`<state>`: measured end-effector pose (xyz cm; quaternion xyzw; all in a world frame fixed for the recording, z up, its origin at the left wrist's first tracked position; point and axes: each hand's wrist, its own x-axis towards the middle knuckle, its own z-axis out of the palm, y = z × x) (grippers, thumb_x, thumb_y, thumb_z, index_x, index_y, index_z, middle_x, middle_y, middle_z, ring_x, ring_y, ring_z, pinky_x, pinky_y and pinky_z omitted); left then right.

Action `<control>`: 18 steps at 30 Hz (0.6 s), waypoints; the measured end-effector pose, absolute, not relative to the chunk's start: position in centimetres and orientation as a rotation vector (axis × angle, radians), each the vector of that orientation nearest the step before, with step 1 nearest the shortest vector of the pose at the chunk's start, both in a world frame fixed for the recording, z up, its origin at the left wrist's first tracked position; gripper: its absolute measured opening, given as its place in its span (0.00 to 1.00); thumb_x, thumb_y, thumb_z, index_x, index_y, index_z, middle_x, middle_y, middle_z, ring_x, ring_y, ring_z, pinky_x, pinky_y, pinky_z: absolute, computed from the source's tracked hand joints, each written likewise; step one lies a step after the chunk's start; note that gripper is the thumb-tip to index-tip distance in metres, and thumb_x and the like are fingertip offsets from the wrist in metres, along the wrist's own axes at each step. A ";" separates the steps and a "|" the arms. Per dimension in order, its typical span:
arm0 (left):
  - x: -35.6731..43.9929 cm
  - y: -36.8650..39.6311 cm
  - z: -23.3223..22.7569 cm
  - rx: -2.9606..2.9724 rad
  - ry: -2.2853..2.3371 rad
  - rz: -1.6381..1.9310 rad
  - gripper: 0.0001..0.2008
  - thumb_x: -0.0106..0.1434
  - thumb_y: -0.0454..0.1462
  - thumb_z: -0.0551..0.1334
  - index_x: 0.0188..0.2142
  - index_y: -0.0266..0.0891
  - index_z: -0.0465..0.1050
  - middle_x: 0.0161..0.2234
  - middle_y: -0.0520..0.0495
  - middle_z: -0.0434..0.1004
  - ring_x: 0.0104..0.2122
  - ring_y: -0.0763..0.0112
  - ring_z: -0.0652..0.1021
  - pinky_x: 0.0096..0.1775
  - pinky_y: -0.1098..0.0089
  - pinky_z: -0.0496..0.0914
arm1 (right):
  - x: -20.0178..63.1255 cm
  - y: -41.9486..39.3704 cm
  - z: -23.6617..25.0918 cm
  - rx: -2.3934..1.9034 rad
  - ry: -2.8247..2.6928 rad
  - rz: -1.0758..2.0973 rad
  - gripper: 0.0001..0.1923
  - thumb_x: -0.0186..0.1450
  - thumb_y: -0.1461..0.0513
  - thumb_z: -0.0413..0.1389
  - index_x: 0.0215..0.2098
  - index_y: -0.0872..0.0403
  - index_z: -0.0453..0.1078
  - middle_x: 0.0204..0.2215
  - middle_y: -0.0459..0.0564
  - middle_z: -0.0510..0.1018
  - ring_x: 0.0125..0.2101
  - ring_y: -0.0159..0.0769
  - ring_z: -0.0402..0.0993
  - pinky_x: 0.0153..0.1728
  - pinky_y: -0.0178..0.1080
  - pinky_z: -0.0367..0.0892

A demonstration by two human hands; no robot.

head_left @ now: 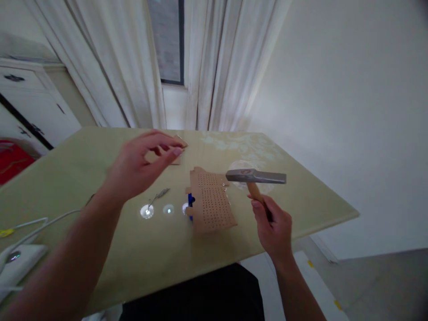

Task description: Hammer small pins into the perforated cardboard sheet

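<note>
My right hand (274,225) is wrapped round the wooden handle of a hammer (256,175), whose grey metal head is held level above the table. To its left lies a brown cardboard piece (216,205) with rows of small dark holes. Part of a blue object (190,206) shows under the cardboard's left edge. My left hand (147,160) is raised with thumb and fingertips brought together. Anything between those fingertips is too small to make out. Behind them is a smaller brown piece (180,141), partly hidden by the hand.
Thin metal pieces (161,194) lie left of the cardboard on the pale, glossy table (150,254). A white cable (50,223) and a white box-like device (26,263) are at the left front. White curtains (127,67) hang behind; a wall (351,111) stands right.
</note>
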<state>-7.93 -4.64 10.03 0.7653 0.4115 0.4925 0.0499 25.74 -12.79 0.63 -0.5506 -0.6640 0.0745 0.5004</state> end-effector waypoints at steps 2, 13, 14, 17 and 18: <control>-9.3 -7.1 11.7 2.218 1.340 1.699 0.09 0.74 0.43 0.65 0.45 0.42 0.82 0.41 0.52 0.84 0.37 0.71 0.81 0.43 0.66 0.75 | 26.2 -13.2 0.1 -1.300 -1.534 0.211 0.17 0.76 0.51 0.59 0.48 0.55 0.82 0.20 0.39 0.69 0.19 0.28 0.60 0.22 0.31 0.59; -16.3 -19.1 -2.1 1.907 2.047 1.324 0.15 0.71 0.50 0.66 0.41 0.42 0.83 0.36 0.50 0.87 0.31 0.69 0.83 0.34 0.71 0.76 | 26.3 -13.7 -0.7 -1.260 -1.395 0.265 0.22 0.75 0.46 0.60 0.47 0.56 0.83 0.20 0.41 0.68 0.19 0.28 0.62 0.21 0.32 0.59; -16.2 -20.6 -3.5 1.889 2.069 1.348 0.14 0.71 0.49 0.66 0.40 0.42 0.83 0.36 0.50 0.87 0.31 0.68 0.83 0.35 0.71 0.76 | 26.3 -13.7 -0.7 -1.268 -1.402 0.259 0.23 0.75 0.45 0.60 0.48 0.56 0.83 0.20 0.41 0.68 0.19 0.29 0.62 0.21 0.32 0.59; -14.9 -24.9 -6.6 1.891 2.081 1.400 0.09 0.71 0.44 0.67 0.42 0.42 0.83 0.37 0.49 0.87 0.31 0.69 0.84 0.37 0.72 0.78 | 26.6 -13.6 -0.9 -1.294 -1.436 0.216 0.25 0.75 0.44 0.58 0.49 0.57 0.82 0.20 0.41 0.69 0.20 0.29 0.62 0.22 0.32 0.61; -14.1 -26.1 -7.4 1.926 2.048 1.400 0.06 0.71 0.41 0.68 0.42 0.42 0.83 0.35 0.50 0.87 0.30 0.70 0.84 0.36 0.73 0.78 | 26.7 -13.5 -0.9 -1.300 -1.453 0.197 0.26 0.75 0.44 0.57 0.49 0.57 0.82 0.20 0.42 0.69 0.20 0.29 0.63 0.22 0.32 0.61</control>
